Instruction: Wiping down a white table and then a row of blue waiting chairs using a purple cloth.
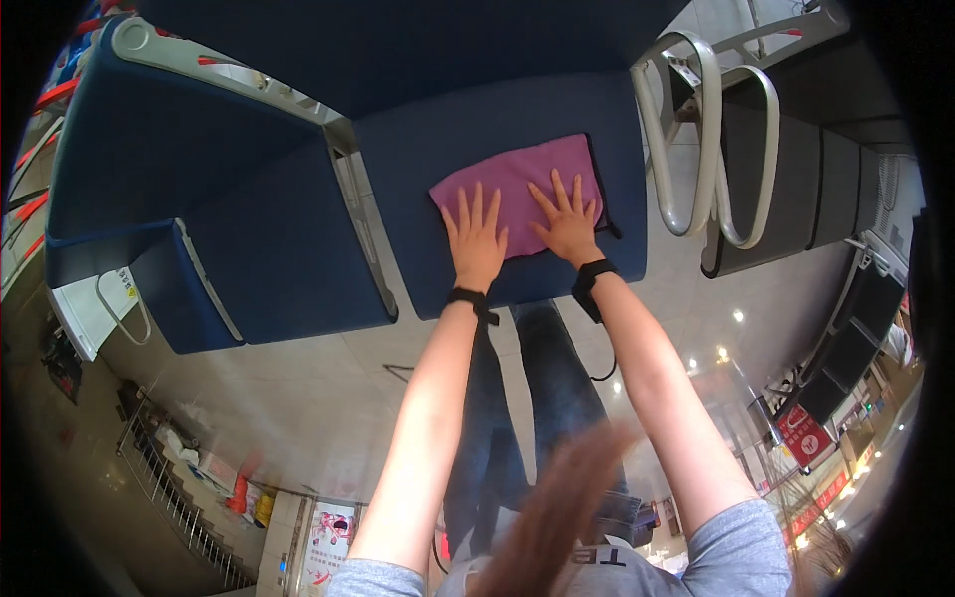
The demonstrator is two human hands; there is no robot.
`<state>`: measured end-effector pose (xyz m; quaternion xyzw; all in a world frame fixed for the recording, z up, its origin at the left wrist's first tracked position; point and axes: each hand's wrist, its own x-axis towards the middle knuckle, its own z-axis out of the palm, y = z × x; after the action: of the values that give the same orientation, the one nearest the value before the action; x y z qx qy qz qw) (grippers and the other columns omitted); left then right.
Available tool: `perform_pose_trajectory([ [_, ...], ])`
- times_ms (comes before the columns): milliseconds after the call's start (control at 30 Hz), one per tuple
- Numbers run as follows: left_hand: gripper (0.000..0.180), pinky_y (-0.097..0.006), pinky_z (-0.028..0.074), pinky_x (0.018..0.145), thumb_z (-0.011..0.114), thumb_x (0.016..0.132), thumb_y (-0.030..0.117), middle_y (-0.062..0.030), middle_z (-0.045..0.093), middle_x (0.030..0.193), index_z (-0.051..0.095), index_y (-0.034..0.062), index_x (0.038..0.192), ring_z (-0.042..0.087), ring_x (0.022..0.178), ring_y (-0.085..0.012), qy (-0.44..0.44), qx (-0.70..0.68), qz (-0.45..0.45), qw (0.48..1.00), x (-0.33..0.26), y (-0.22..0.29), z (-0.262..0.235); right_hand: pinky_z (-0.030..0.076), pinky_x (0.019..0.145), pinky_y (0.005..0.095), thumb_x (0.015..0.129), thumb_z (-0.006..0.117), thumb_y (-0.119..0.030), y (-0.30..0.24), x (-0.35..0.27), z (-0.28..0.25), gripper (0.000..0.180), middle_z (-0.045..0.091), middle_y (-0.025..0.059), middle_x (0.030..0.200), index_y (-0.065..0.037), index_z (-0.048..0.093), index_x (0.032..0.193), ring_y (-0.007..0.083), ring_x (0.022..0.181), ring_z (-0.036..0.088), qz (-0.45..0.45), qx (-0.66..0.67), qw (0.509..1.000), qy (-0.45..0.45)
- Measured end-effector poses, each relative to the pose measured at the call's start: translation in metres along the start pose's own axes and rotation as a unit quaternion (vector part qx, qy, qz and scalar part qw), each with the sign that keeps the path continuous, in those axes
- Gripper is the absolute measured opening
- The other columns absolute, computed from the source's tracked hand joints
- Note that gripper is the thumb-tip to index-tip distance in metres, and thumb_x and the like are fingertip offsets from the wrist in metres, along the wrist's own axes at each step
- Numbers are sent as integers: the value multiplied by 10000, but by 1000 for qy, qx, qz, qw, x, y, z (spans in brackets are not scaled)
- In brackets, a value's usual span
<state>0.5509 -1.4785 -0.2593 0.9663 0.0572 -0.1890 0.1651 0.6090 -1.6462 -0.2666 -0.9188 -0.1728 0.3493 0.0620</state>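
Note:
A purple cloth pouch (pixel 519 187) with a dark edge along its right side lies flat on a dark blue seat (pixel 398 159). My left hand (pixel 476 239) rests on its lower left part, palm down, fingers stretched out. On its right part lies my right hand (pixel 571 221), also flat with the fingers spread. Neither hand grips anything. A short black strap end sticks out at the pouch's lower right corner. Both wrists wear black bands.
More blue seats (pixel 269 239) join on the left, past a metal frame. Looped metal armrests (pixel 701 139) rise at the right, with dark grey seats (pixel 761 179) beyond. Light floor tiles (pixel 298 398) lie below. A stair railing (pixel 179 497) shows at the lower left.

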Motion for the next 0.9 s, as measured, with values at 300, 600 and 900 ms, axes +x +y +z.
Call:
perform_pose_trajectory([
  [300,739,-557,111,1085,582,819,378,-161,174,1494,273,74,1418,129,1375,-386,-74,-21,-60,995,-72,18,36,158,998,688,726,663,-404,-29,-71,51,771,104,82,1524,-301,316,1407,445,1369,55,3,22,1000,21],
  [600,701,-541,115,1091,533,867,378,-183,158,1494,251,62,1425,109,1377,-399,-115,-19,-79,990,-110,-10,39,121,1065,613,760,647,-320,-57,-86,62,676,176,78,1506,-301,375,1378,443,1358,113,-35,21,999,8],
  [900,778,-543,137,1085,515,849,481,-230,134,1488,233,42,1427,112,1359,-450,28,-7,-70,997,43,-82,1,171,1025,640,731,661,-306,-81,78,-3,642,248,81,1480,-286,443,1335,450,1333,181,-130,37,979,151],
])
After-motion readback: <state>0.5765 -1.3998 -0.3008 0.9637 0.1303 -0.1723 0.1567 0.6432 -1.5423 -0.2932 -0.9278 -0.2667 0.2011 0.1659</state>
